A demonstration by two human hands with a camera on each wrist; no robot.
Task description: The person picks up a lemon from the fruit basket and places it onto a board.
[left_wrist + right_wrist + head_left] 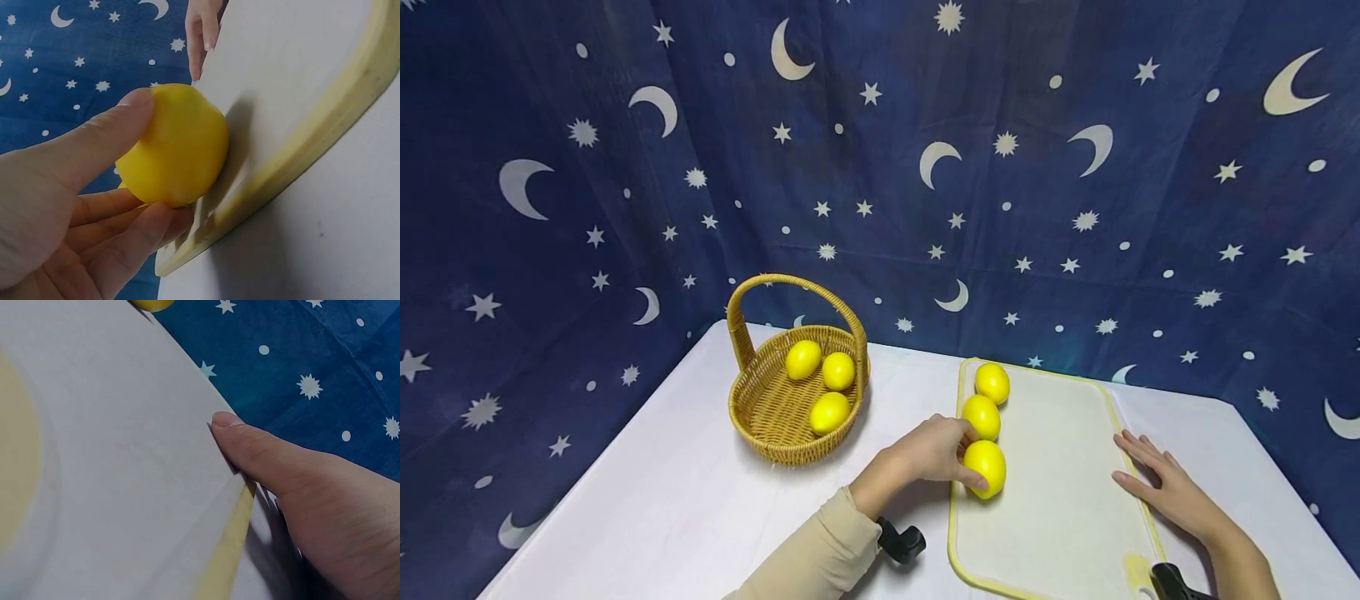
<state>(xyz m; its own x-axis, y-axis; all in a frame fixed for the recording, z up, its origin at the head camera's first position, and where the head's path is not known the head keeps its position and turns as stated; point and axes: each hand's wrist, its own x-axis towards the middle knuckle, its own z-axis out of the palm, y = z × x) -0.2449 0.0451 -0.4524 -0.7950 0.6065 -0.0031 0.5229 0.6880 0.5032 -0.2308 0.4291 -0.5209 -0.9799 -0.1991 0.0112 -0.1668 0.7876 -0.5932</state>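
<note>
My left hand (928, 452) holds the nearest yellow lemon (985, 468) at the left edge of a white board (1060, 483) with a yellow rim. In the left wrist view the thumb and fingers grip that lemon (181, 144) from two sides. Behind it, two more lemons (981, 417) (992, 383) stand in a line on the board. My right hand (1176, 492) rests on the board's right edge with its fingers spread; the right wrist view shows its thumb (250, 447) lying on the board's surface.
A wicker basket (782, 454) with a tall handle stands at the back left of the white table (647, 500), with three lemons inside. A dark blue curtain (880, 167) with moons and stars hangs behind the table.
</note>
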